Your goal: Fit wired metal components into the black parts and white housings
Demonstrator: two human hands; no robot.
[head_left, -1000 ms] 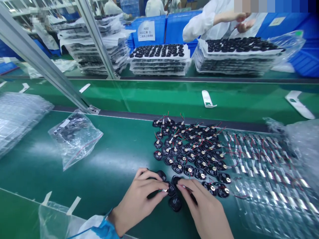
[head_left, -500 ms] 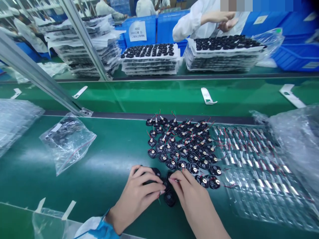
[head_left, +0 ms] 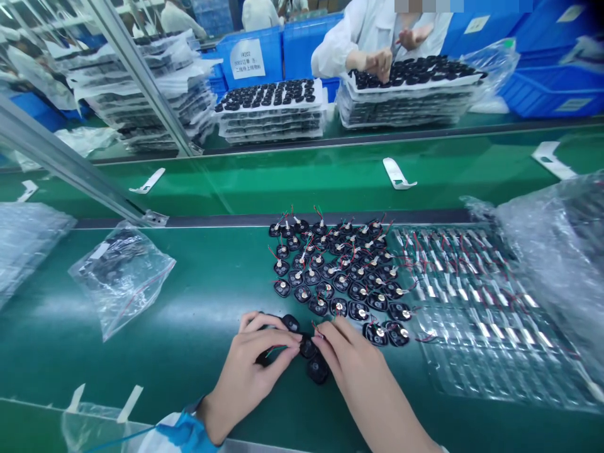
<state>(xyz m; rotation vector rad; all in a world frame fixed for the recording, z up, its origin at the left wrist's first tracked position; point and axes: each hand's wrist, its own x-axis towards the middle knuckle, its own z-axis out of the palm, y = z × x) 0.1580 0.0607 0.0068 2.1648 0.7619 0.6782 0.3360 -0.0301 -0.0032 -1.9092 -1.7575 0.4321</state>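
Note:
Close to me on the green bench, my left hand (head_left: 257,358) pinches at the left edge of a small black plastic housing (head_left: 308,348). A green wire shows between its fingers. My right hand (head_left: 356,362) is closed at the same housing's right side, thumb and finger around thin red and green wires (head_left: 316,328). What hangs on the wires is hidden by the fingers. Touching it from below is another black housing (head_left: 318,370), and one more black housing (head_left: 291,323) lies beyond my left fingertips. Further off spread several black housings with wired silver discs (head_left: 340,307).
To the right lies a clear plastic tray (head_left: 472,358) of wired silver parts, beside crumpled plastic wrap (head_left: 557,245). A zip bag (head_left: 141,296) of black parts lies left. Behind the green divider (head_left: 283,182), a co-worker's hand (head_left: 380,65) is over stacked trays (head_left: 401,110).
My left fingertips have come against the housing, and the pale part seen at them is no longer visible. My right hand keeps its pinch. The co-worker's hand has lowered to the tray.

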